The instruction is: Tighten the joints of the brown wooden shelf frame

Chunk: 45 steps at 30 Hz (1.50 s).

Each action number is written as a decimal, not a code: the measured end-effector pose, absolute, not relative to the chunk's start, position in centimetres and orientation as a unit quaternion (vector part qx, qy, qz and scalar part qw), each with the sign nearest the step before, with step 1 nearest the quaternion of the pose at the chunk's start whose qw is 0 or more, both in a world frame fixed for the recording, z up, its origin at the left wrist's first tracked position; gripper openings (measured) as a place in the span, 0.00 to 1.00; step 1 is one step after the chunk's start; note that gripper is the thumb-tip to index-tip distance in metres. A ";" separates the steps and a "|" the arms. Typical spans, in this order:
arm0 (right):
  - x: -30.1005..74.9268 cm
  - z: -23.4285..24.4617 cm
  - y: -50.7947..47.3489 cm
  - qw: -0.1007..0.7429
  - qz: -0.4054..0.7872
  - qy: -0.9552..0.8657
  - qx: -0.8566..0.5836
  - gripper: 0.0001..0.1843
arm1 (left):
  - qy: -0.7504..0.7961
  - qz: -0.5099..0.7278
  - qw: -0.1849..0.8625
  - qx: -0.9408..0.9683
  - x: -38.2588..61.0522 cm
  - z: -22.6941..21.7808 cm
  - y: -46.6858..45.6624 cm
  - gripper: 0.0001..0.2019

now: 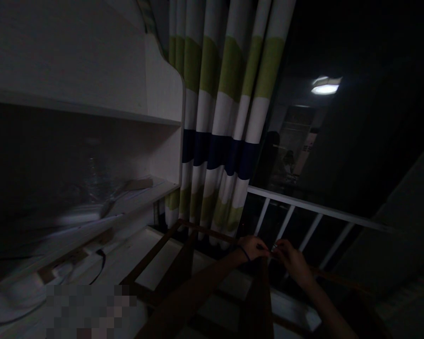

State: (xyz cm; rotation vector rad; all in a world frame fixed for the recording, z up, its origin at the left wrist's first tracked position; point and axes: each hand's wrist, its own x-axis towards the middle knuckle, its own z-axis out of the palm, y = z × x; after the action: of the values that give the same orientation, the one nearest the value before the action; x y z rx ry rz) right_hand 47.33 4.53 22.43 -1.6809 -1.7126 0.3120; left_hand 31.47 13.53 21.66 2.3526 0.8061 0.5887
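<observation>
In the dim head view, my left hand [253,248], with a dark band at the wrist, is closed in a pinch. Its fingertips almost meet those of my right hand [292,260], which is pinched as well. Something small and pale shows at the right fingertips, too dark and small to name. Both hands are above the brown wooden frame [212,231], near the top of one of its uprights [265,296]. Whether the fingers touch the wood I cannot tell.
A white shelf unit [164,160] stands at left, holding a clear plastic bottle [97,176]. Below it lies a power strip [76,256] with plugs and cords. A striped curtain [221,117] hangs ahead. White railing [314,207] runs beyond the hands, before dark reflecting glass.
</observation>
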 end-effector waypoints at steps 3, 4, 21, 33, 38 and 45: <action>47.4 22.5 4.6 0.326 0.086 -0.669 -0.663 0.15 | 0.298 0.220 0.292 0.882 31.5 21.6 13.6 0.16; 47.4 22.5 4.6 0.322 0.092 -0.673 -0.660 0.16 | 0.296 0.223 0.293 0.882 31.5 21.6 13.6 0.17; 46.8 21.3 5.0 0.371 0.117 -0.667 -0.635 0.20 | 0.307 0.220 0.291 0.879 31.5 21.5 13.8 0.17; 47.0 20.9 4.7 0.372 0.084 -0.672 -0.635 0.21 | 0.309 0.208 0.296 0.879 31.4 21.5 13.5 0.19; 47.9 20.6 4.8 0.350 0.087 -0.685 -0.633 0.22 | 0.315 0.206 0.286 0.881 31.4 21.3 13.4 0.17; 48.8 20.5 4.7 0.305 0.088 -0.699 -0.641 0.22 | 0.293 0.211 0.282 0.889 31.5 20.9 13.7 0.17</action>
State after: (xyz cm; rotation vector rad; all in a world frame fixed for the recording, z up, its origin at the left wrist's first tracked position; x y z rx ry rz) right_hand 48.78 4.66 20.53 -1.6986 -1.8505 0.2324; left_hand 31.55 13.71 20.86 2.3813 0.7835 0.5659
